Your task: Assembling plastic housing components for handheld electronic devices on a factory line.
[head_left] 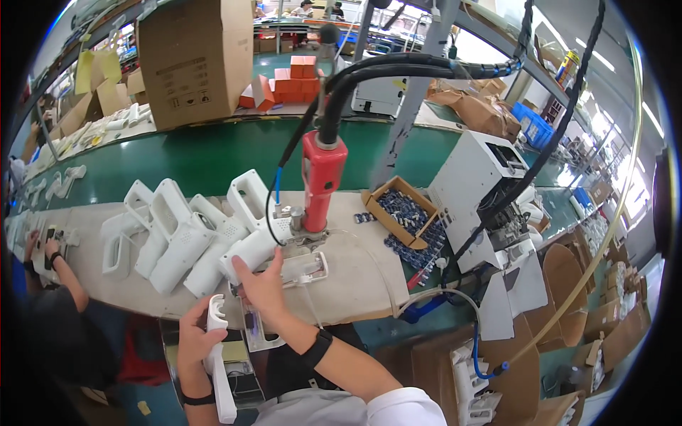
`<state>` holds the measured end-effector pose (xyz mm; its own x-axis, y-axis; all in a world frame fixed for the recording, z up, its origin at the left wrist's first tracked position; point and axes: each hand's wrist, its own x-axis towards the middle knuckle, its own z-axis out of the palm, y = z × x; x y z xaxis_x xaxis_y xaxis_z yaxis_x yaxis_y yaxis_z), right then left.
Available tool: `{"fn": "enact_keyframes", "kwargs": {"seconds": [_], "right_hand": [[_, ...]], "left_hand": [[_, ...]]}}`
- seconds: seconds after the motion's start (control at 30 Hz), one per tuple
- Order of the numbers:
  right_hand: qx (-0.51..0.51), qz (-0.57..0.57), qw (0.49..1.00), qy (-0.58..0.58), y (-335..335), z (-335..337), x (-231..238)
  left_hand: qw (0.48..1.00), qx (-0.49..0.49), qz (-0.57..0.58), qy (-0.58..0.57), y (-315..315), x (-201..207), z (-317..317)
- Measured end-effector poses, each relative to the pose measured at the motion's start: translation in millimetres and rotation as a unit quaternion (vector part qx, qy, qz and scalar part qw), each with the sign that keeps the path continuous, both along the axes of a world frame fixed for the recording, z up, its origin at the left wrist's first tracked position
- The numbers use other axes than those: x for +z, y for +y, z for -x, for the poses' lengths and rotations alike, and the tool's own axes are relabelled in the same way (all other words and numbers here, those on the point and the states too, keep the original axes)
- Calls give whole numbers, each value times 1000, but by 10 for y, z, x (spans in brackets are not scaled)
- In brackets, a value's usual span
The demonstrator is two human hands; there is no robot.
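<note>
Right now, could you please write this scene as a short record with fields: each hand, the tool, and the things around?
Left hand: holds a long white piece
Right hand: against a white shell; firmness of grip unclear
Red tool: upright, right of that shell
Table, left: several other white shells
Table, right: open small box of small blue parts, more loose around it
Far right: white machine
Back: large brown carton
</note>
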<state>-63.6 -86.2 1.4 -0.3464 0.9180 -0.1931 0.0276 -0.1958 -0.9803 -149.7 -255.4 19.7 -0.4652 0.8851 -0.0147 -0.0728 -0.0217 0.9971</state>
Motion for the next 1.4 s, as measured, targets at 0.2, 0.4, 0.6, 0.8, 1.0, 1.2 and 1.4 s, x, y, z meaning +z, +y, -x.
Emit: {"fn": "enact_keyframes", "kwargs": {"seconds": [0.2, 0.4, 0.6, 0.8, 1.0, 1.2, 1.4], "right_hand": [[-64, 155, 981, 94, -118, 115, 290], [23, 296, 912, 283, -203, -207, 431], [168, 269, 902, 293, -486, -1074, 404], [304, 270, 878, 253, -713, -2394, 364], [175, 127, 937, 275, -780, -3401, 603], [-48, 49, 923, 380, -344, -3050, 843], [-152, 61, 905, 393, 503, -2473, 702]], "left_hand": [[1000, 6, -17, -1, -88, 22, 21], [998, 59, -35, -7, -340, 24, 102], [995, 99, -28, 12, -481, 161, 89], [962, 273, -31, 6, -379, 350, -282], [968, 200, -148, -10, -524, 237, -99], [969, 174, -174, -1, -418, 142, -86], [970, 192, -145, -19, -514, 390, -358]]}}
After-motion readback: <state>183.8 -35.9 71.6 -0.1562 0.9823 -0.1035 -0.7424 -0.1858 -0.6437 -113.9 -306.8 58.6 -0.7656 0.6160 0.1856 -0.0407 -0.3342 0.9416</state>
